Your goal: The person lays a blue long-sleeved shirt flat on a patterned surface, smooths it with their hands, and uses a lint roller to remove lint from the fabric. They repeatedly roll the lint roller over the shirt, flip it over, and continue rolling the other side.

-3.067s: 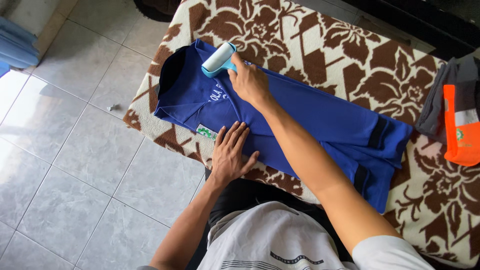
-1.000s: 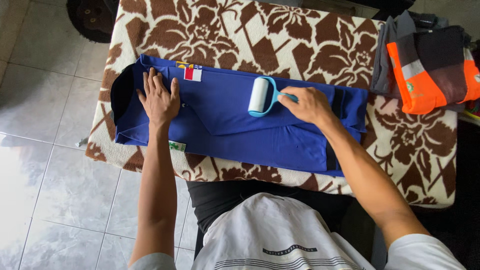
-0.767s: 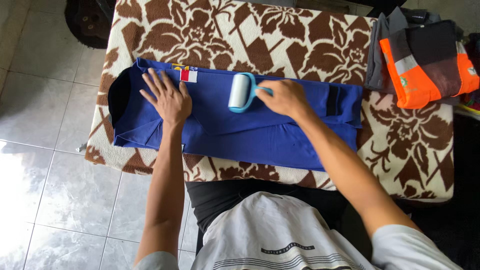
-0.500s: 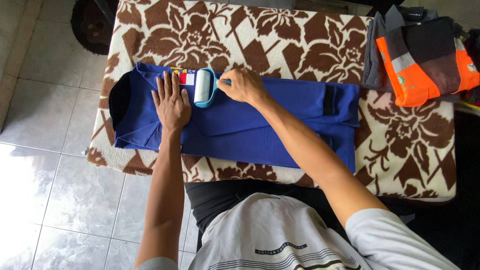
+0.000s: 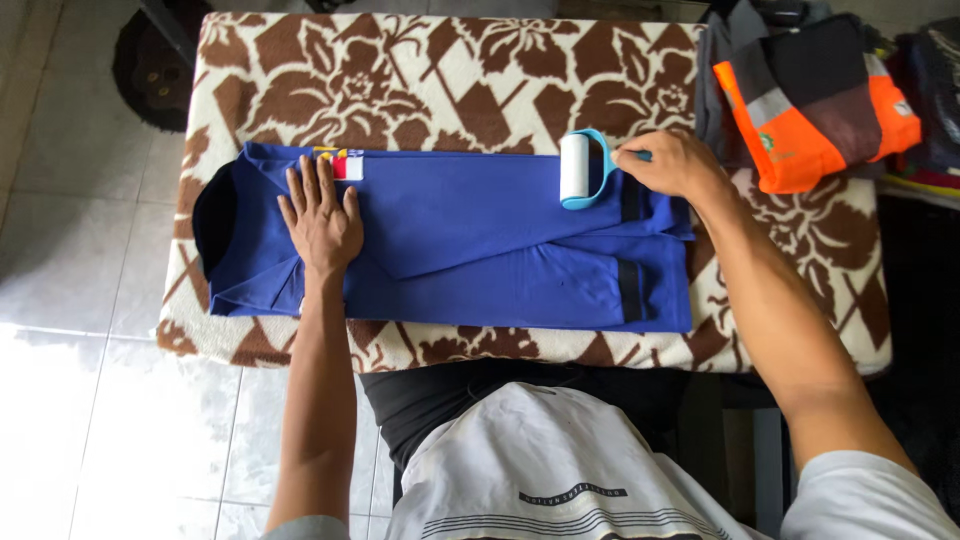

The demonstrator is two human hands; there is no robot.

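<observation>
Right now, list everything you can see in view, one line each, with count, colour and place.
Shirt: one, blue with dark bands near the hem, folded lengthwise, collar at the left end of the board.
Lint roller: one, white roll on a light blue frame, on the shirt's far edge near the hem end.
Blanket: one, cream with brown flowers, covering the board under the shirt.
Folded garments: a stack, orange, grey and dark, at the board's far right.
Floor tiles: pale grey, left of the board.
Dark round thing: one, on the floor at top left, kind unclear.
Left hand: flat on the shirt near the collar.
Right hand: gripping the roller's handle.
</observation>
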